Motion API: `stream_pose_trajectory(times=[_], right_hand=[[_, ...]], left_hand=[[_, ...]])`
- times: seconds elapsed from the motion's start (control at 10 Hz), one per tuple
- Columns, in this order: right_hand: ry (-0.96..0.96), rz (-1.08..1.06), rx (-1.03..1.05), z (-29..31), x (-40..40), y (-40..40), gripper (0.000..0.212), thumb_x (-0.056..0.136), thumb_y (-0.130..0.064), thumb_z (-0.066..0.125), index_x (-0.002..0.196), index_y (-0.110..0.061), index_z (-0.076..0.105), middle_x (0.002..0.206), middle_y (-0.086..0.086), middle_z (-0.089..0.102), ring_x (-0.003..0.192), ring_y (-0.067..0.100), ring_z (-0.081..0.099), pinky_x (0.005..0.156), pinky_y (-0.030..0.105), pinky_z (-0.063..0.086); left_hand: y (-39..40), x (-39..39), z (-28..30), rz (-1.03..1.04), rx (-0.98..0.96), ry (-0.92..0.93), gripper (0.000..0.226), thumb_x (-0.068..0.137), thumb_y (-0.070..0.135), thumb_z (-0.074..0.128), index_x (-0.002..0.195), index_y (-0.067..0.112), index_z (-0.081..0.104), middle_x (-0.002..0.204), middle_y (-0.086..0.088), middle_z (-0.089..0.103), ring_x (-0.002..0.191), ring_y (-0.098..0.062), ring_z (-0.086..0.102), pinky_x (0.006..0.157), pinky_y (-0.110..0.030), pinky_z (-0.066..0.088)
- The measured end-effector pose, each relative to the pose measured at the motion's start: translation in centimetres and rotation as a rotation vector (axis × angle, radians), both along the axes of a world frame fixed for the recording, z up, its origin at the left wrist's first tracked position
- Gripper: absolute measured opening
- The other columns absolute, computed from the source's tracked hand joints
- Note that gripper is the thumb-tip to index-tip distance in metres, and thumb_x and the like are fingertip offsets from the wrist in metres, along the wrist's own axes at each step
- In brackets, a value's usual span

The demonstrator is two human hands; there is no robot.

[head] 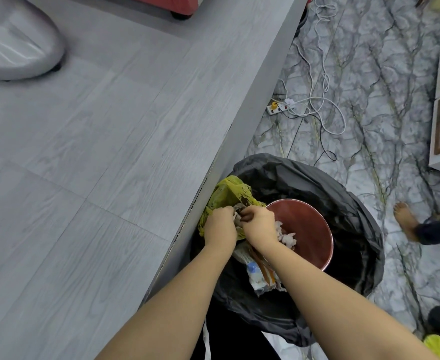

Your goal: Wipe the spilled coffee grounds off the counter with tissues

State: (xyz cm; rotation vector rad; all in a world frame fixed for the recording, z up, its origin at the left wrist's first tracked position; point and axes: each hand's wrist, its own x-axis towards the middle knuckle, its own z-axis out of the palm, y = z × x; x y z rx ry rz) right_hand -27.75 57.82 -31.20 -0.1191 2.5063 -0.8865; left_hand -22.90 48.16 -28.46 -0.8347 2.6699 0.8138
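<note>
Over the black-lined bin (pixel 343 193) beside the worktop (pixel 96 152), left hand (pixel 220 227) and right hand (pixel 260 224) pinch soiled tissue (pixel 237 216) — each grip closed, probably shaking grounds off.

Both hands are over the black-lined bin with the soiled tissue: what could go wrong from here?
1. The left hand and right hand pinch the crumpled, brown-stained white tissue near the grey wood-grain counter edge; grounds may fall onto the marble-patterned floor instead of the black-lined bin.
2. The yellow-green mesh cloth draped at the bin rim could slip in too.
</note>
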Motion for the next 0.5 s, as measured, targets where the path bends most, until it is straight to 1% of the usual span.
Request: stream_pose_trajectory(times=[0.1,0.2,0.3,0.4,0.5], right_hand=[[-0.011,-0.015,0.000,-0.3,0.2,-0.2,0.030,0.075,0.001,0.068,0.098,-0.019,0.072,0.090,-0.004,0.070,0.084,0.011,0.065,0.074,0.031,0.058],[-0.010,-0.050,-0.033,-0.4,0.3,-0.1,0.034,0.078,0.008,0.058,0.102,-0.013,0.071,0.093,0.002,0.070,0.086,0.013,0.065,0.079,0.029,0.057],[0.013,-0.060,-0.065,-0.1,0.9,0.4,0.036,0.080,0.011,0.055,0.105,-0.009,0.070,0.097,0.003,0.071,0.088,0.011,0.065,0.078,0.013,0.051],[-0.003,-0.069,-0.146,1.1,1.5,0.6,0.034,0.083,0.009,0.056,0.109,-0.010,0.070,0.101,-0.002,0.069,0.091,0.005,0.061,0.072,-0.003,0.039],[0.009,-0.085,-0.168,2.4,3.4,1.6,0.031,0.087,0.002,0.059,0.111,-0.015,0.068,0.104,-0.007,0.066,0.097,0.004,0.059,0.077,-0.001,0.037]], left_hand=[[0.1,-0.3,-0.4,-0.036,-0.039,0.007,0.015,0.096,0.011,0.053,0.105,0.013,0.065,0.103,-0.004,0.061,0.090,-0.020,0.058,0.070,-0.029,0.048],[-0.1,-0.5,-0.9,-0.014,0.000,0.008,0.018,0.096,0.010,0.054,0.109,0.013,0.066,0.105,-0.005,0.065,0.094,-0.021,0.062,0.074,-0.030,0.051],[0.2,0.1,-0.9,-0.024,0.067,0.006,0.024,0.094,0.009,0.056,0.114,0.016,0.065,0.107,-0.003,0.067,0.097,-0.020,0.064,0.080,-0.031,0.055],[0.1,1.1,-1.0,-0.028,0.143,0.027,0.041,0.095,0.010,0.053,0.135,0.020,0.055,0.131,-0.003,0.058,0.118,-0.021,0.056,0.099,-0.035,0.050],[0.5,2.7,0.6,-0.039,0.217,0.063,0.054,0.096,0.003,0.045,0.148,0.020,0.039,0.153,-0.005,0.037,0.140,-0.022,0.036,0.115,-0.037,0.033]])
